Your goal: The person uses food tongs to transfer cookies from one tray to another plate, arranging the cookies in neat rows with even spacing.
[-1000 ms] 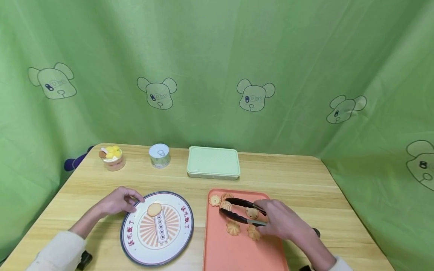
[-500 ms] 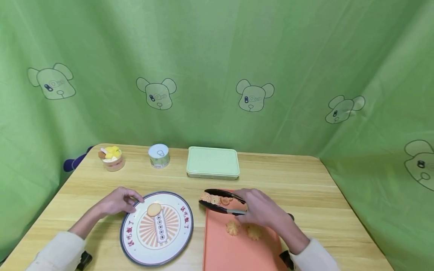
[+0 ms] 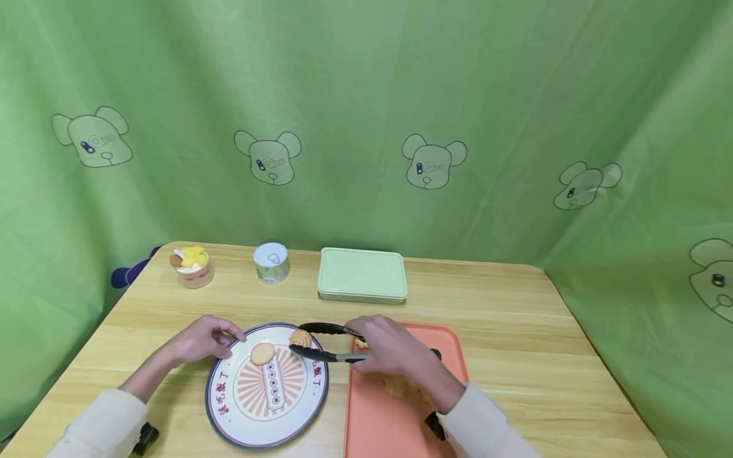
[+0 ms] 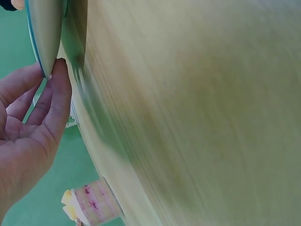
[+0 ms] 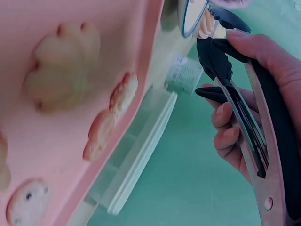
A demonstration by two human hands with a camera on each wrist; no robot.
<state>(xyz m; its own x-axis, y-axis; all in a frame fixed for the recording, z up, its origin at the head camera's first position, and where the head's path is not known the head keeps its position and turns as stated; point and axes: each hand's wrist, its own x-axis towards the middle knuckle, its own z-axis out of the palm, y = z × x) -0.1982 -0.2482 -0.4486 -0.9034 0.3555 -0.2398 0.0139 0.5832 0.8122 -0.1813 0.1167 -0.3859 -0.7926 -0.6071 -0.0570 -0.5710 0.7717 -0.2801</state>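
Note:
My left hand [image 3: 197,343] pinches the rim of a white plate [image 3: 303,401] with a dark blue edge; the left wrist view shows thumb and fingers on either side of that rim. On the plate lies a smooth round cookie [image 3: 263,353]. Gripped in my right hand [image 3: 392,346] are black-tipped metal tongs [image 3: 321,354]. Between their tips a swirled cookie [image 3: 300,338] is held over the plate's upper right part. Below my right forearm, an orange-pink tray [image 3: 375,426] bears several cookies, one flower-shaped [image 5: 66,68]; hand and arm partly cover them in the head view.
Along the table's back stand a dessert cup [image 3: 195,270] with yellow topping, a pull-tab can [image 3: 272,262] and a pale green lidded box [image 3: 362,275]. A green curtain [image 3: 343,76] hangs behind the table.
My right hand has moved left from the tray to the plate, carrying the swirled cookie in the tongs. The left hand and the plate have stayed in place.

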